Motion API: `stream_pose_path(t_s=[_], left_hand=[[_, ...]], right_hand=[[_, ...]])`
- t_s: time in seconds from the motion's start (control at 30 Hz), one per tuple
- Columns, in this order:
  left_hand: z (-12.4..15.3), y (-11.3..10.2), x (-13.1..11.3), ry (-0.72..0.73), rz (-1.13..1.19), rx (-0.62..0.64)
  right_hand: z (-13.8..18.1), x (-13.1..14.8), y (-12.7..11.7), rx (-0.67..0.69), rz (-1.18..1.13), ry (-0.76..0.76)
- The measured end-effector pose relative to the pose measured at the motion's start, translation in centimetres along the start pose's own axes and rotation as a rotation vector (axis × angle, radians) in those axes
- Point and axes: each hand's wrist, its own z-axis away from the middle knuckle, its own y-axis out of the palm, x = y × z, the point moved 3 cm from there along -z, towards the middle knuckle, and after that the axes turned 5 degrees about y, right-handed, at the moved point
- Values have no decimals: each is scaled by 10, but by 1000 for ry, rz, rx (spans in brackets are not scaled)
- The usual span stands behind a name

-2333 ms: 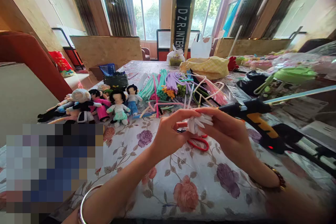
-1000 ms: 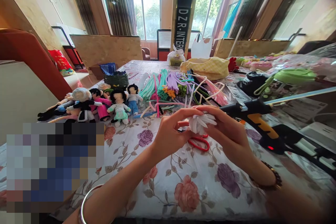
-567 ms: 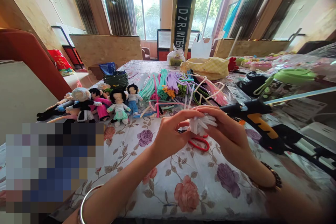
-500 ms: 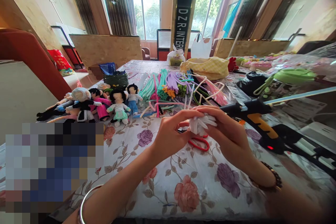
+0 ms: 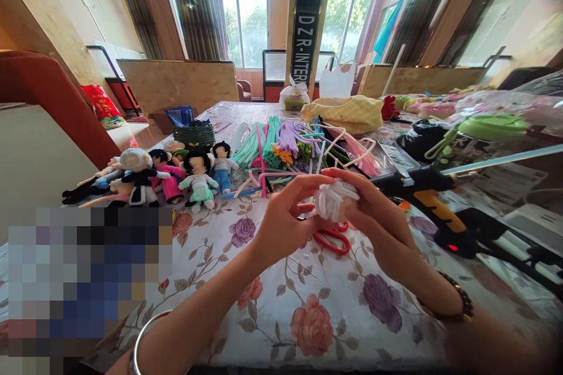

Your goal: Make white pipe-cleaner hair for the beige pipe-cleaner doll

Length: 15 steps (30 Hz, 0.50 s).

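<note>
Between my two hands is a rounded bundle of white pipe cleaners [image 5: 336,198], its fuzzy strands folded over one another. My left hand [image 5: 285,214] grips it from the left, the thumb below and the fingers curled behind. From the right, my right hand [image 5: 385,222] closes on it, fingers over the top and thumb along the near side. The bundle's underside is hidden by the thumbs. Just beneath my hands, red-handled scissors [image 5: 333,241] lie on the flowered tablecloth [image 5: 272,328], their blades mostly covered.
Several pipe-cleaner dolls [image 5: 197,179] stand at the left, before a dark green basket [image 5: 193,135]. Coloured pipe cleaners [image 5: 285,143] are heaped mid-table, a yellow checked pouch [image 5: 343,112] behind them. A black stand with orange parts [image 5: 440,211] and a green-lidded jar [image 5: 492,129] occupy the right.
The white bundle has turned in my hands, its strands now lying flatter across the top instead of fanning out rightward. Both hands have shifted slightly.
</note>
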Motion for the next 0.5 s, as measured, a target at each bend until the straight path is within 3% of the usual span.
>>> stream_pose_path(t_s=[0.13,0.5], left_hand=[[-4,0,-3,-52,126,20],[-5,-2,2,-189,250,10]], right_hand=[[0,0,0,-74,68,-39],[3,12,-2,-336,408,-335]])
